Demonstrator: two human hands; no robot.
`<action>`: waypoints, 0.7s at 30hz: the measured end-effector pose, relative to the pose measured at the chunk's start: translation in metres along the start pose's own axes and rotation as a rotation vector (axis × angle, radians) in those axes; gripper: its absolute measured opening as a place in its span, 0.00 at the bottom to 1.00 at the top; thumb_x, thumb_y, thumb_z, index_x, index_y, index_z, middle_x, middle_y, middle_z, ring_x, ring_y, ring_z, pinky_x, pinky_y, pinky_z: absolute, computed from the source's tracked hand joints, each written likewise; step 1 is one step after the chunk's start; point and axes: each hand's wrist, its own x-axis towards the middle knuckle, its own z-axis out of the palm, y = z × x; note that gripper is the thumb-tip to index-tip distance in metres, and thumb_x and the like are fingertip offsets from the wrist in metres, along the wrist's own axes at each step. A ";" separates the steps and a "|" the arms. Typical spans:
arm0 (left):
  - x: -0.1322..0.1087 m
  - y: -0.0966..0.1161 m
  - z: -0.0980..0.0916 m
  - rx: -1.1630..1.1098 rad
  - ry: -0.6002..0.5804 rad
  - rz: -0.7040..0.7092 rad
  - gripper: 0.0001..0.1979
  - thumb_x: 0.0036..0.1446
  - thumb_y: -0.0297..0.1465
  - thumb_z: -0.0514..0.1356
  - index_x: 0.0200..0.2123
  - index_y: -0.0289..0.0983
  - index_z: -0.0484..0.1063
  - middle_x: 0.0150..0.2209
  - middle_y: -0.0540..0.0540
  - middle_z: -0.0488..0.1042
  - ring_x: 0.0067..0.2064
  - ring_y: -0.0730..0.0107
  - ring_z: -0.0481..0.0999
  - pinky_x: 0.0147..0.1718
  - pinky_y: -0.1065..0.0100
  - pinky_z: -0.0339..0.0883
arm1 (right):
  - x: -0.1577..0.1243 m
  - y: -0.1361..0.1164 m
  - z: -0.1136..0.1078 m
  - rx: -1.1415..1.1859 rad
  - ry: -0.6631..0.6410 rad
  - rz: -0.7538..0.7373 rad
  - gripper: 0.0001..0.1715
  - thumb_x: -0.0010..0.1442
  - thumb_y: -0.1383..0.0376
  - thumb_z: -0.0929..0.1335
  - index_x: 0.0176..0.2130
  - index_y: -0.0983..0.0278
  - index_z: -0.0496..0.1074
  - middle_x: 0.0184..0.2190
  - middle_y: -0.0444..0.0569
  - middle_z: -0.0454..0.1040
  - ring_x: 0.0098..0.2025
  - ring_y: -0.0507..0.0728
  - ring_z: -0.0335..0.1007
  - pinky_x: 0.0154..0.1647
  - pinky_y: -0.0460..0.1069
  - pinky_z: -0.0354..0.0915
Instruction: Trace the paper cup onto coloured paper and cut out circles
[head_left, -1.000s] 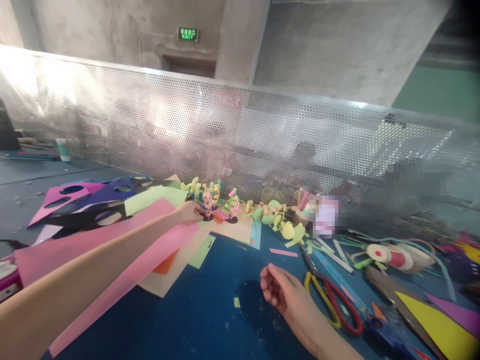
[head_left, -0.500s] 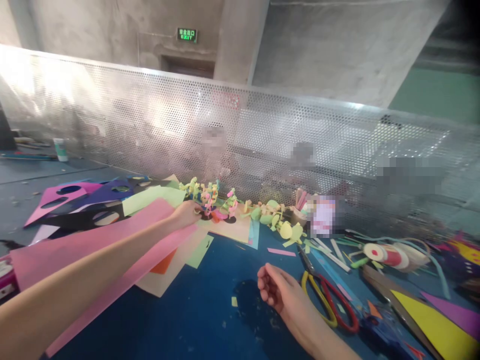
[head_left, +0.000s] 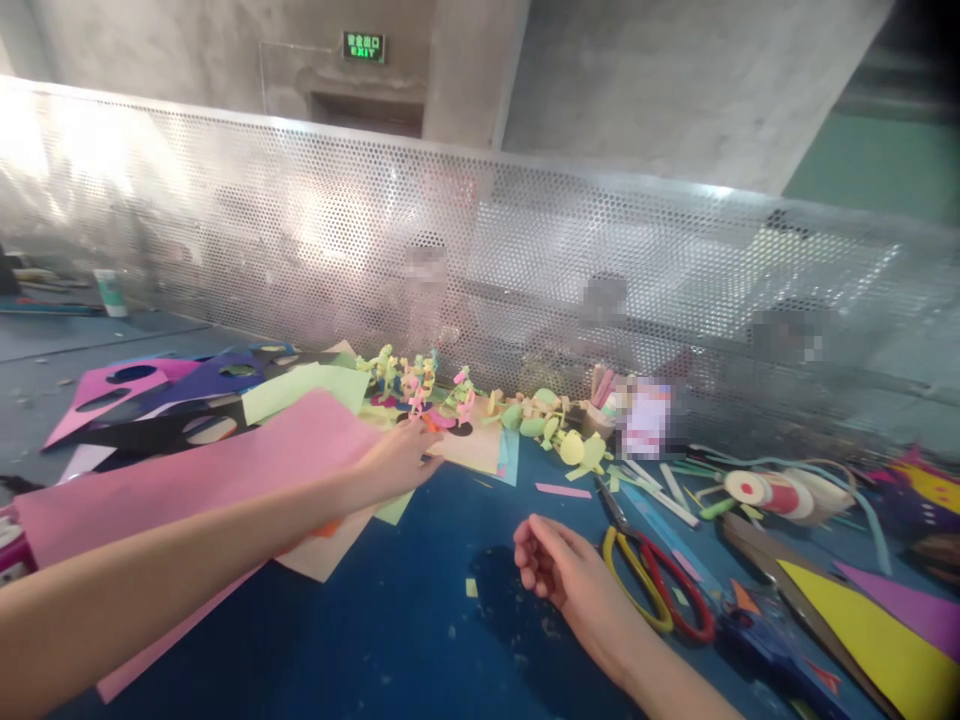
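Both forearms are bare from the picture's lower edge to the wrist, with no sleeve showing. The left hand and the right hand are gloveless, with no ring, watch or band visible.

Paper sheets lie stacked at nine o'clock on the surface. Left hand rests on their right edge, with the paper figures just behind it at twelve, lined up against the mesh screen. Right hand sits on the surface at five o'clock of the left. Scissors lie just beside it at three, and the tape roll lies farther out at two.
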 end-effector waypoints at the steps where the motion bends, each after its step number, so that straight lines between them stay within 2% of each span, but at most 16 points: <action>1: 0.004 -0.001 0.004 0.017 0.007 -0.012 0.20 0.57 0.38 0.52 0.51 0.38 0.69 0.46 0.39 0.70 0.50 0.52 0.66 0.49 0.58 0.59 | 0.000 0.001 0.000 0.001 -0.001 -0.002 0.22 0.52 0.50 0.70 0.28 0.67 0.70 0.22 0.44 0.69 0.21 0.47 0.63 0.21 0.41 0.55; 3: 0.012 -0.003 0.012 0.050 0.018 -0.039 0.21 0.57 0.38 0.51 0.51 0.36 0.69 0.47 0.36 0.69 0.51 0.48 0.65 0.49 0.54 0.59 | 0.001 0.002 -0.001 0.006 -0.006 -0.008 0.21 0.53 0.50 0.70 0.28 0.67 0.70 0.22 0.44 0.70 0.21 0.47 0.63 0.21 0.41 0.55; 6: 0.019 -0.003 0.016 0.087 0.022 -0.060 0.19 0.57 0.39 0.51 0.42 0.32 0.74 0.42 0.34 0.71 0.49 0.47 0.66 0.48 0.54 0.60 | 0.002 0.005 -0.001 0.011 -0.013 -0.019 0.20 0.55 0.51 0.69 0.28 0.67 0.70 0.22 0.44 0.70 0.21 0.47 0.63 0.20 0.41 0.55; 9: 0.018 0.002 0.010 0.106 0.020 -0.054 0.18 0.58 0.39 0.51 0.33 0.33 0.74 0.36 0.36 0.72 0.46 0.49 0.68 0.46 0.57 0.61 | 0.003 0.005 -0.002 0.011 -0.028 -0.025 0.19 0.56 0.52 0.68 0.29 0.67 0.70 0.22 0.44 0.70 0.21 0.47 0.63 0.20 0.41 0.55; 12: 0.011 0.011 -0.001 0.108 0.018 -0.029 0.16 0.58 0.38 0.51 0.29 0.34 0.72 0.32 0.38 0.71 0.41 0.52 0.70 0.40 0.60 0.63 | 0.003 0.005 -0.003 0.018 -0.034 -0.021 0.19 0.56 0.52 0.68 0.29 0.67 0.70 0.22 0.44 0.70 0.21 0.47 0.64 0.20 0.41 0.55; 18: -0.001 0.039 -0.014 0.008 0.007 0.064 0.08 0.56 0.29 0.51 0.29 0.37 0.69 0.32 0.45 0.69 0.34 0.64 0.69 0.34 0.66 0.63 | 0.004 0.004 -0.002 0.010 -0.025 -0.021 0.23 0.54 0.49 0.68 0.28 0.67 0.70 0.21 0.43 0.70 0.20 0.47 0.64 0.20 0.41 0.55; 21: 0.004 0.056 -0.009 -0.109 0.010 0.079 0.10 0.57 0.28 0.49 0.37 0.39 0.70 0.34 0.46 0.70 0.35 0.66 0.70 0.37 0.66 0.64 | 0.005 0.004 -0.002 -0.004 -0.027 -0.026 0.25 0.52 0.46 0.68 0.28 0.67 0.69 0.20 0.43 0.69 0.19 0.46 0.64 0.19 0.41 0.55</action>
